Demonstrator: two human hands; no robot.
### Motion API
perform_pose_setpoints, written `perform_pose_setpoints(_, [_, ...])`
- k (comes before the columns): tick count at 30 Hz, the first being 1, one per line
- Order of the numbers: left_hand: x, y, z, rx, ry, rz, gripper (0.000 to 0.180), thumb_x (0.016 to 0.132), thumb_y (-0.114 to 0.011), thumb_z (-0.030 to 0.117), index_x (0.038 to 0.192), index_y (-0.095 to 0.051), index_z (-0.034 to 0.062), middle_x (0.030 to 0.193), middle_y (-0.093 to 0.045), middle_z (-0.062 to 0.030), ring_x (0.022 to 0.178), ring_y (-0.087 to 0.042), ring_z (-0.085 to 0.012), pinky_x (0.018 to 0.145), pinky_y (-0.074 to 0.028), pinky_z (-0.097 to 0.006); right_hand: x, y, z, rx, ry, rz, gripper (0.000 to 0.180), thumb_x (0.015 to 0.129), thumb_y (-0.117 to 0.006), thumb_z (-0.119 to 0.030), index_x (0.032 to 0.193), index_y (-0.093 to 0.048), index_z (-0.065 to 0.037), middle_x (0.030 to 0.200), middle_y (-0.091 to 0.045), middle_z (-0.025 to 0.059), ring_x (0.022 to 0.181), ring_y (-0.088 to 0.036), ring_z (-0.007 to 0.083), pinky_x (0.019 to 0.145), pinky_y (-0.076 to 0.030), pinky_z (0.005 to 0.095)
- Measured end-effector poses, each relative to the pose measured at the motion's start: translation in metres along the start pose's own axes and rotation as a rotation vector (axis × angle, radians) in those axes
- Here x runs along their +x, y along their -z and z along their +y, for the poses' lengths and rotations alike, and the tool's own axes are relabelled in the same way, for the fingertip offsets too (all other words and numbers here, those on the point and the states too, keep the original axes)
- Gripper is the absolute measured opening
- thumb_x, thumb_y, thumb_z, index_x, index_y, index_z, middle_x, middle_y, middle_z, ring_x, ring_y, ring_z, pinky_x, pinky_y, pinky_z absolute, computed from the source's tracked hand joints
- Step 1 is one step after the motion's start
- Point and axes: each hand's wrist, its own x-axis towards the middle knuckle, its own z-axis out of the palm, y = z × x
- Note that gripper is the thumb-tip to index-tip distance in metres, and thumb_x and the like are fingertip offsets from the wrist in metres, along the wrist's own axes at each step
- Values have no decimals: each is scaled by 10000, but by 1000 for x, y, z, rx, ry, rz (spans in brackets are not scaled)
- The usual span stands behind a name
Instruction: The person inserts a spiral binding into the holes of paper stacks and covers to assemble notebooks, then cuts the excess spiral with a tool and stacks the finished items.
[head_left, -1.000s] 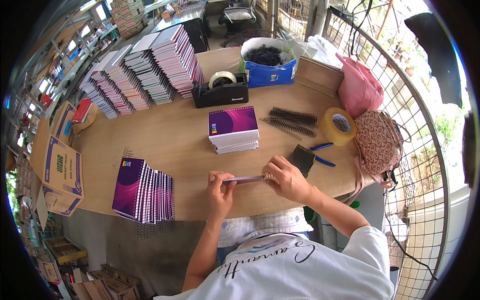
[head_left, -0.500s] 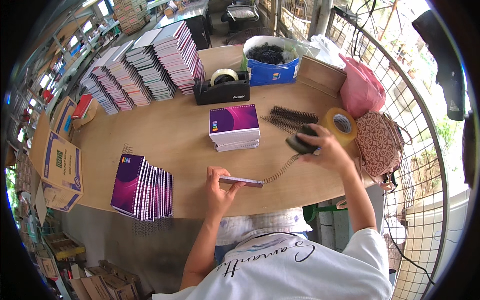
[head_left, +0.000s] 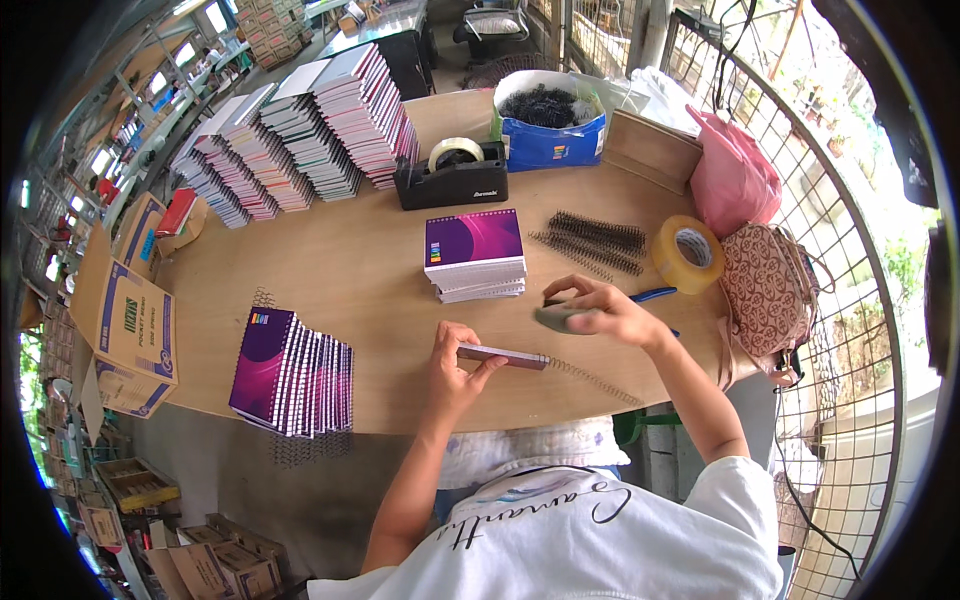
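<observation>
My left hand (head_left: 457,378) is closed round a small notebook (head_left: 503,356), held edge-on above the near side of the table. A loose dark spiral coil (head_left: 598,382) runs from the notebook's right end out to the right. Just above that end, my right hand (head_left: 622,312) grips a dark green, rounded object (head_left: 561,318) whose kind I cannot make out. It looks slightly blurred and apart from the coil. Beyond my hands stands a stack of purple notebooks (head_left: 474,248). At the left, several purple notebooks (head_left: 290,375) lie overlapped with coils along their edges.
Several loose coils (head_left: 598,240) lie near a tape roll (head_left: 688,254) and a blue-handled tool (head_left: 655,294). Behind are a black tape dispenser (head_left: 453,182), a blue box of coils (head_left: 552,142) and tall notebook stacks (head_left: 365,105). Bags (head_left: 735,170) sit right, a carton (head_left: 130,325) left.
My right hand has moved left with the green object, toward the notebook. The coil, earlier curving up to that hand, now extends down to the right. The blue-handled tool has come into view.
</observation>
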Motion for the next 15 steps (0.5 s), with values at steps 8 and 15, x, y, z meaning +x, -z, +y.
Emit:
perform_pose_setpoints(8, [5, -9, 0, -39, -45, -20, 501, 727, -864, 301, 951, -492, 51, 864, -485, -69, 805, -518, -240, 703, -455, -362, -7, 1, 22, 160, 58, -233, 406, 884, -650, -298, 1134, -700, 18, 1243, -607, 205, 1168, -577, 318, 996, -437, 402])
perform_pose_setpoints(15, [3, -14, 5, -54, -9, -59, 550, 728, -868, 319, 987, -465, 48, 886, -463, -67, 818, -495, -216, 726, -446, -342, 2, -13, 8, -215, -70, -113, 533, 906, -611, -412, 1108, -692, 75, 1312, -582, 153, 1129, -581, 283, 994, -418, 372])
